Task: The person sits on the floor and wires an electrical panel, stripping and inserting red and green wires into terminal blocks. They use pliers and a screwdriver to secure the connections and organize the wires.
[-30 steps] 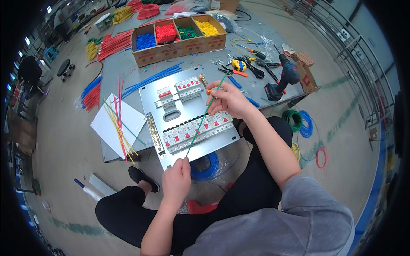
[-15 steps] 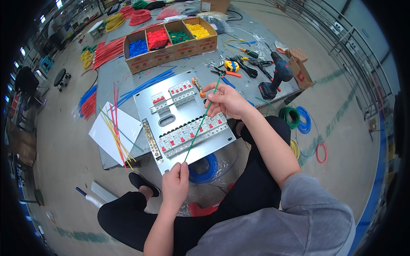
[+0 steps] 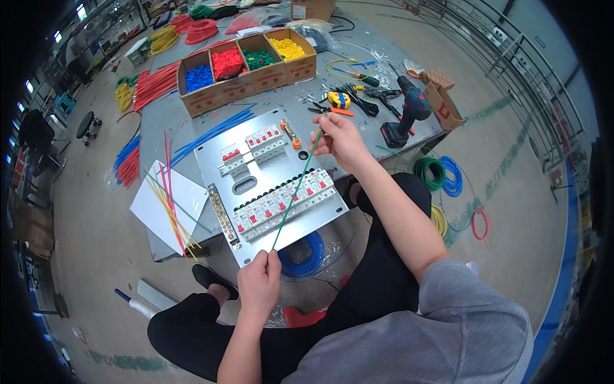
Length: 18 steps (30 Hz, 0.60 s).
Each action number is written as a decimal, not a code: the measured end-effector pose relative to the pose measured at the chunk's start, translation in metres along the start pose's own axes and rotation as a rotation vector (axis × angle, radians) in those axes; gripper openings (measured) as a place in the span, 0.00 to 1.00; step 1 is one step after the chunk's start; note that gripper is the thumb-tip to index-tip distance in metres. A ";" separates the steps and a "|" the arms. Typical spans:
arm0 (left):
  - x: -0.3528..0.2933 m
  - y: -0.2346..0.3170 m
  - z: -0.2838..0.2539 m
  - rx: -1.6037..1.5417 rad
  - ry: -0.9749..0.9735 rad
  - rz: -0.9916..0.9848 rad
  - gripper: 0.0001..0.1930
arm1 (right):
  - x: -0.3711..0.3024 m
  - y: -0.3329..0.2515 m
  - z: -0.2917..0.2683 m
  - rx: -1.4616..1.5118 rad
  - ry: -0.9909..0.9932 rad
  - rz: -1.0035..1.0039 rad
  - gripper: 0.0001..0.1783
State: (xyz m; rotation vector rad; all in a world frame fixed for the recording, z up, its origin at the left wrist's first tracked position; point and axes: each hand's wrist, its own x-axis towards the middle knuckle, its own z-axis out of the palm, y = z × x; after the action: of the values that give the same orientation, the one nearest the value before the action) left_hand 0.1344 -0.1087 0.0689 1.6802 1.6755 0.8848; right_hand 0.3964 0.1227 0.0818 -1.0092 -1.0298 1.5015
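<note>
A thin green wire runs taut and slanting between my two hands, above a silver metal mounting plate. My left hand pinches its lower end just off the plate's near edge. Near the plate's far right corner, my right hand grips the upper end between thumb and fingers. Fixed on the plate are a long row of circuit breakers with red switches, a smaller breaker group and another beside it. A brass terminal bar lies along the left edge, another at the far right.
Behind the plate stands a divided cardboard box of blue, red, green and yellow caps. A cordless drill, pliers and a tape measure lie right. Loose coloured wires rest on a white sheet. Wire coils lie on the floor.
My right hand's fingers have closed more tightly on the wire's upper end. The view has shifted slightly, and the wire stays stretched between both hands.
</note>
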 end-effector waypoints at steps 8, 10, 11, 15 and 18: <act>0.000 0.003 -0.002 -0.042 -0.004 0.001 0.19 | 0.001 0.001 0.000 0.123 -0.008 -0.101 0.13; 0.000 0.003 -0.003 -0.086 0.007 -0.003 0.19 | 0.001 -0.001 0.000 0.176 -0.026 -0.073 0.12; 0.000 0.001 -0.003 -0.077 0.004 -0.003 0.19 | 0.001 -0.003 0.001 0.201 -0.032 -0.058 0.12; 0.001 -0.004 -0.005 -0.062 -0.001 -0.006 0.19 | -0.003 -0.002 0.010 0.154 -0.103 0.006 0.11; 0.001 -0.004 -0.005 -0.041 -0.002 -0.001 0.19 | -0.005 0.003 0.012 0.100 -0.118 -0.006 0.13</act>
State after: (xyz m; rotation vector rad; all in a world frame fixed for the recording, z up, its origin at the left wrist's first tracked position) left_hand 0.1278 -0.1073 0.0683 1.6520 1.6462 0.9103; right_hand 0.3845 0.1164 0.0828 -0.8553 -1.0289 1.6065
